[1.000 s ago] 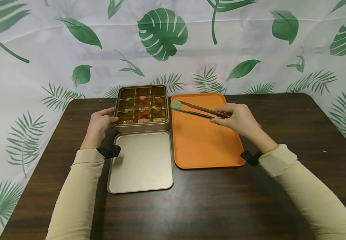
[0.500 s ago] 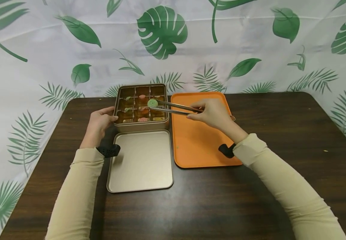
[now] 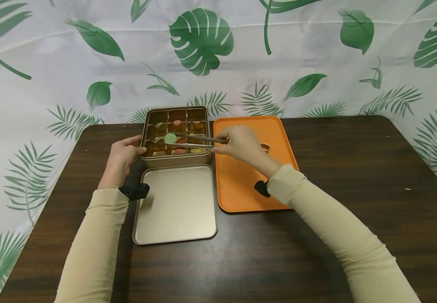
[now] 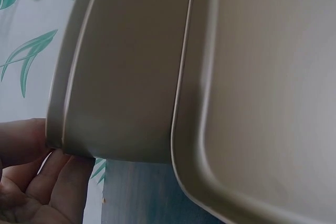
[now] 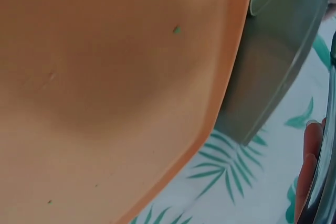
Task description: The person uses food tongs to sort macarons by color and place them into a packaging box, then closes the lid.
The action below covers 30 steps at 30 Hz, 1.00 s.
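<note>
My left hand (image 3: 121,158) holds the left front corner of a gold tin box (image 3: 176,160); in the left wrist view its thumb (image 4: 21,141) lies at the rim, the other fingers against the outer wall. Metal tongs (image 3: 197,145) are in my right hand (image 3: 241,143), pinched between thumb and fingers. Their tips grip a round green cookie (image 3: 170,138) over the divided insert of the box, near the middle and left columns. Pink and yellow pieces show in several compartments. In the right wrist view only the fingertips (image 5: 311,156) along the tongs (image 5: 328,124) appear.
Nearer me, against the box, lies a flat gold lid (image 3: 176,206). An orange tray (image 3: 241,189) with a few green crumbs (image 5: 177,29) is to the right, under my right forearm. Everything rests on a dark wooden table (image 3: 335,168) before a leaf-print cloth (image 3: 267,84).
My right hand has carried the tongs and green cookie leftward, from above the tray's left edge to over the tin box. My left hand stays on the box corner.
</note>
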{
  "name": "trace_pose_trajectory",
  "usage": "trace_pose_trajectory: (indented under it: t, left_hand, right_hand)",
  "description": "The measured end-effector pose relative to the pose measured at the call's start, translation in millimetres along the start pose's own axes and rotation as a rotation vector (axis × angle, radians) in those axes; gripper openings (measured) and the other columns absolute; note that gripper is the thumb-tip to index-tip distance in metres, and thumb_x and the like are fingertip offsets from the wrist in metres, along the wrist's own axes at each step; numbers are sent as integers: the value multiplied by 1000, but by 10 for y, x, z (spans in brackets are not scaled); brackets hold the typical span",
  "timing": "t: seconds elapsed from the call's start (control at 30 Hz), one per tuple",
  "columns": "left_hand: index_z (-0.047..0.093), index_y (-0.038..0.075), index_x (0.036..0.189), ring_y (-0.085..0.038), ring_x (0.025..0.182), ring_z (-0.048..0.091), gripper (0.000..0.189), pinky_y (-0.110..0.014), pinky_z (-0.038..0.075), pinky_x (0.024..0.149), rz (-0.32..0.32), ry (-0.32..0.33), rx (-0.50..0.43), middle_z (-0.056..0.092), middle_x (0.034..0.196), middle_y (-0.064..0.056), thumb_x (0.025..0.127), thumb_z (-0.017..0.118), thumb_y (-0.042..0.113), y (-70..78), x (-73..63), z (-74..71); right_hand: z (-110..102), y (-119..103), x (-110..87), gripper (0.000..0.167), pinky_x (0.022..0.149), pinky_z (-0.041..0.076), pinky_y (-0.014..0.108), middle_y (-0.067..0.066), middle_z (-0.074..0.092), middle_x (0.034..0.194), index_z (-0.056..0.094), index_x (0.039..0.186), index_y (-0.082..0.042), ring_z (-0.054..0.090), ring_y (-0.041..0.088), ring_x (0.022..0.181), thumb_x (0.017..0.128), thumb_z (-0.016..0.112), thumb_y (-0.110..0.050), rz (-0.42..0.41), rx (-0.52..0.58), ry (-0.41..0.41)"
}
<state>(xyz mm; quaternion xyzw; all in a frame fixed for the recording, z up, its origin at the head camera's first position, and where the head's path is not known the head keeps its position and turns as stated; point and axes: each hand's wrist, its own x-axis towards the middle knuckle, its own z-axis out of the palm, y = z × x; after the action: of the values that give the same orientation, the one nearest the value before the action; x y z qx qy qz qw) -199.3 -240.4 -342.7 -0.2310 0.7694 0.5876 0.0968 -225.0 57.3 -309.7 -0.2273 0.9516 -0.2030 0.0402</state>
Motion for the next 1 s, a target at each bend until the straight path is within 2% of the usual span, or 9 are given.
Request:
trace_pose_trajectory:
  t: [0.07, 0.27, 0.53, 0.8, 1.0]
  left_hand:
    - [32, 17, 150, -24, 143, 32, 55, -37, 30, 120, -3, -2, -5, 21, 159, -8, 98, 49, 9, 1, -3, -3]
    - [32, 16, 150, -24, 143, 33, 55, -36, 31, 119, 2, -4, -9, 24, 159, -9, 98, 49, 8, 4, 5, -14]
    - [33, 15, 150, -25, 143, 32, 55, -37, 31, 119, 5, -8, 5, 24, 158, -9, 98, 49, 8, 10, 12, -12]
    - [32, 13, 150, -26, 142, 33, 56, -38, 33, 118, 24, -8, 9, 27, 157, -12, 97, 49, 6, 3, 21, -14]
    - [32, 12, 150, -27, 141, 35, 56, -36, 35, 117, 36, -10, 7, 31, 155, -15, 97, 48, 5, -6, 20, -16]
  right_hand:
    - [28, -45, 28, 37, 47, 34, 19, 1, 74, 94, 73, 112, -18, 59, 14, 66, 82, 74, -40, -7, -9, -10]
    - [80, -161, 99, 38, 42, 29, 17, 2, 73, 81, 71, 117, -19, 56, 11, 57, 84, 72, -38, -10, -36, -39]
    - [149, -198, 148, 37, 44, 34, 18, 1, 71, 112, 71, 117, -18, 61, 13, 64, 84, 72, -36, -25, -18, -51]
    - [167, -209, 189, 39, 44, 28, 19, 3, 71, 113, 69, 119, -17, 52, 11, 56, 85, 72, -35, 4, -2, -60]
    - [203, -247, 219, 40, 43, 26, 19, 2, 70, 117, 69, 119, -19, 52, 11, 56, 84, 72, -38, 0, -28, -75]
